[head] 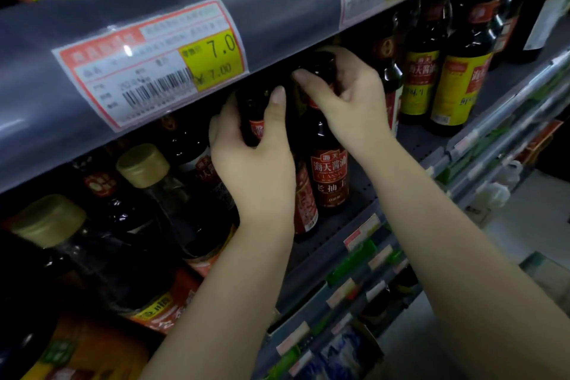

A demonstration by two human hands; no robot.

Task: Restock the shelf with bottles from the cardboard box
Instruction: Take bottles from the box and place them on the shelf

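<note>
Both my hands reach into the grey shelf (pixel 339 237) under the upper shelf's front rail. My left hand (pixel 256 160) wraps the neck of a dark sauce bottle with a red label (pixel 303 197). My right hand (pixel 348 95) grips the top of a second dark bottle with a red label (pixel 330 176), which stands upright just right of the first. The two bottles are side by side, nearly touching. The cardboard box is not in view.
Dark bottles with gold caps (pixel 143 163) crowd the shelf to the left. Yellow-labelled bottles (pixel 456 86) stand to the right, with bare shelf between. The upper shelf rail with a price tag (pixel 160 68) hangs just above my hands. Lower shelves with price strips (pixel 364 259) lie below.
</note>
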